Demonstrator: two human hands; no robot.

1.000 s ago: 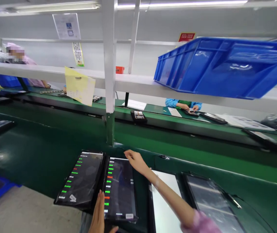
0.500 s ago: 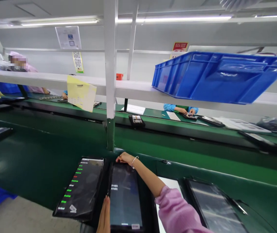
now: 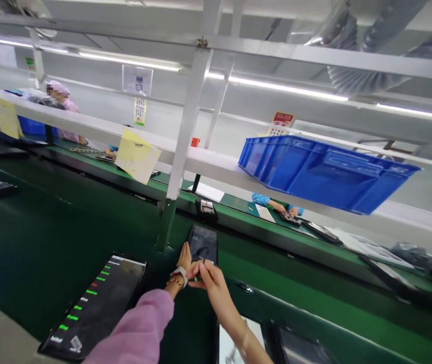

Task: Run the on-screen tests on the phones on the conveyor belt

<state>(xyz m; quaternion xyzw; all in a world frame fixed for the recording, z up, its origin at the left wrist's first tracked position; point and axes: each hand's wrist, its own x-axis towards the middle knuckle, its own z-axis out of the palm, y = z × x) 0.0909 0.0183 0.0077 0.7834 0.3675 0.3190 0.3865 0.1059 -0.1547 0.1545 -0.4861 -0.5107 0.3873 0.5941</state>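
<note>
Both my hands reach out over the green conveyor belt [image 3: 67, 222] and hold a dark tablet [image 3: 202, 243] by its near edge. My left hand [image 3: 184, 263], with a watch and bead bracelet on the wrist and a pink sleeve behind it, grips the tablet's near left corner. My right hand [image 3: 208, 277] pinches the near right edge. The tablet's screen is dark and lies flat on or just above the belt. A second tablet [image 3: 94, 308] with green and red lines on its screen lies at the near left.
A blue crate [image 3: 325, 174] stands on the white shelf [image 3: 216, 163] above the belt. A shelf post [image 3: 180, 167] rises just left of the tablet. Across the line, other people's hands [image 3: 286, 208] work on devices. Yellow paper [image 3: 137, 155] hangs from the shelf. More tablets [image 3: 299, 349] lie at the near right.
The tablet has left its place beside the lit tablet and now sits farther out on the belt, held by both hands. The camera has tilted up and left.
</note>
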